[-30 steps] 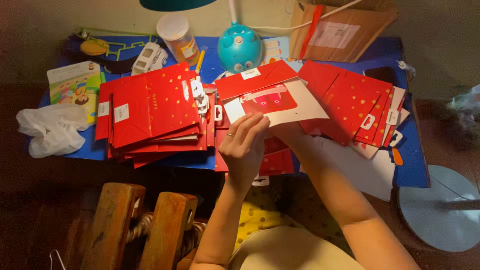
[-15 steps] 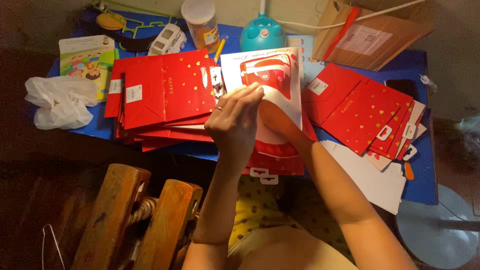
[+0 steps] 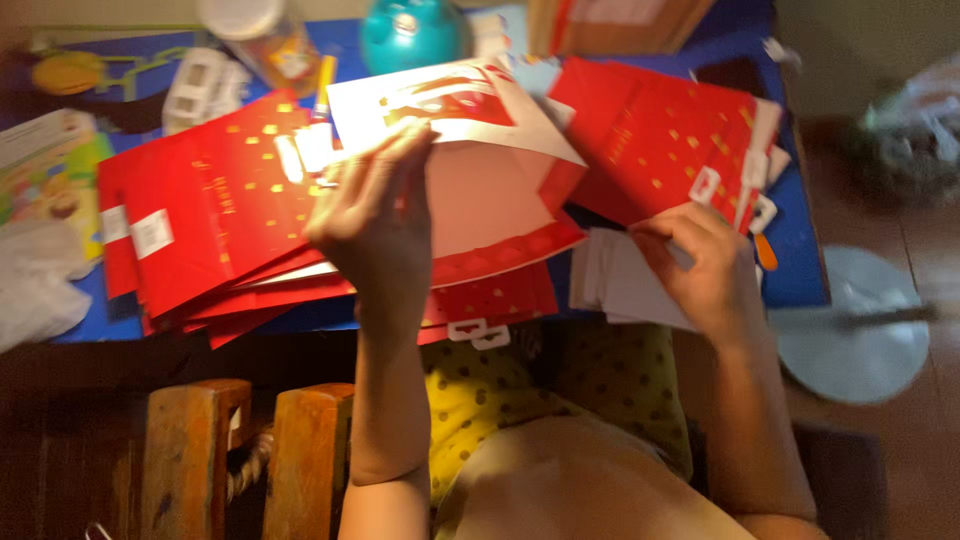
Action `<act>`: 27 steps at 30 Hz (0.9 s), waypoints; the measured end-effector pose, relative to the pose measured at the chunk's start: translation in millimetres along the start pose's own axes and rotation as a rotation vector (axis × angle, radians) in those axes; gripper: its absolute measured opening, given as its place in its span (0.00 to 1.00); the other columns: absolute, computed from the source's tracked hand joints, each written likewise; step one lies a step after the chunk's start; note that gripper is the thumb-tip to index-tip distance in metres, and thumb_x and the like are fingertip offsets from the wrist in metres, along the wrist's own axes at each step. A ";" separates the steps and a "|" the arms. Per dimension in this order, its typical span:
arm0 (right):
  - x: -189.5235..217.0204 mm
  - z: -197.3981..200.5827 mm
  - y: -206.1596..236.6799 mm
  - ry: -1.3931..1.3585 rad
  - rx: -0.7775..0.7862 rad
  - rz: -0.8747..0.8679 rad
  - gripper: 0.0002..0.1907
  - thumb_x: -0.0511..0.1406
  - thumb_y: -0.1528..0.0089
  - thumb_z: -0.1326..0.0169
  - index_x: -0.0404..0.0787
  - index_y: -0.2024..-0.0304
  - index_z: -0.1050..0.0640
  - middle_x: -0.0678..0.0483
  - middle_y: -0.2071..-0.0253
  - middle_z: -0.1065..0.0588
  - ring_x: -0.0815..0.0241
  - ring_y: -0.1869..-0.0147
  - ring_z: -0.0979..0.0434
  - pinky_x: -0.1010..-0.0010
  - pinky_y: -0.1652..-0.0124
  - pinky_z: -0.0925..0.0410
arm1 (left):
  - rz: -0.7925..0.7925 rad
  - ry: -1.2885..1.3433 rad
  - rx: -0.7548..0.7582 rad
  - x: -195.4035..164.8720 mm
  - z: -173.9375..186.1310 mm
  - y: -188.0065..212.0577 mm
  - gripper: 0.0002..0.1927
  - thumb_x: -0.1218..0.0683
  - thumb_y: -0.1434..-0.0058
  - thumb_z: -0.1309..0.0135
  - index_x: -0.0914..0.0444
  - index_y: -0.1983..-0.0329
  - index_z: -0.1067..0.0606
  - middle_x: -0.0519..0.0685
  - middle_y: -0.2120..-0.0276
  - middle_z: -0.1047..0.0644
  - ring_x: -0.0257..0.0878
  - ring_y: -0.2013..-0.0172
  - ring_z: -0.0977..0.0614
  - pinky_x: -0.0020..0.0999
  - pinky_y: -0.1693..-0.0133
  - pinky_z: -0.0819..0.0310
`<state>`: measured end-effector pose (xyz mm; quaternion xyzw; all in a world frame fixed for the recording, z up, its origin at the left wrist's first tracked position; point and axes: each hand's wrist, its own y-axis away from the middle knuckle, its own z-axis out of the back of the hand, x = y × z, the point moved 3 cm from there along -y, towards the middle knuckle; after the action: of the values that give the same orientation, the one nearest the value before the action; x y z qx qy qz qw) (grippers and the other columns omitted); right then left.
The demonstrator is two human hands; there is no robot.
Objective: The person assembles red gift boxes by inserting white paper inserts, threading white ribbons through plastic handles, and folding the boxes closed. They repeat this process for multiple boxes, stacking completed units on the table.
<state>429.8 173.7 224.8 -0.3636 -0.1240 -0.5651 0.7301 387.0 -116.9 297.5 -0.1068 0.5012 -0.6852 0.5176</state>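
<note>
Red flat packages (image 3: pixel 220 215) stacked left; white labels (image 3: pixel 152 233) attached.

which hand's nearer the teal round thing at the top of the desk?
Left. The left hand is raised on a white-backed card, directly below the teal thing. The right hand is lower and far to the right, on the white sheets.

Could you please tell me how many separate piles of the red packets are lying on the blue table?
2: the left pile fans out beyond the left hand, and the right pile lies above the right hand. More packets may be hidden under the lifted white sheet.
</note>
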 end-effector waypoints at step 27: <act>-84.2 -17.0 42.6 0.222 0.209 -0.148 0.31 0.37 0.46 0.34 0.37 0.42 0.27 0.39 0.48 0.24 0.39 0.41 0.27 0.53 0.45 0.33 | 0.075 -0.195 0.068 27.7 -31.0 31.0 0.18 0.63 0.37 0.38 0.60 0.44 0.22 0.62 0.32 0.36 0.63 0.33 0.33 0.54 0.33 0.37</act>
<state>437.1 228.4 146.3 -0.2108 -0.1272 -0.6380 0.7296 372.8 -120.5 247.7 -0.1363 0.4285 -0.6685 0.5923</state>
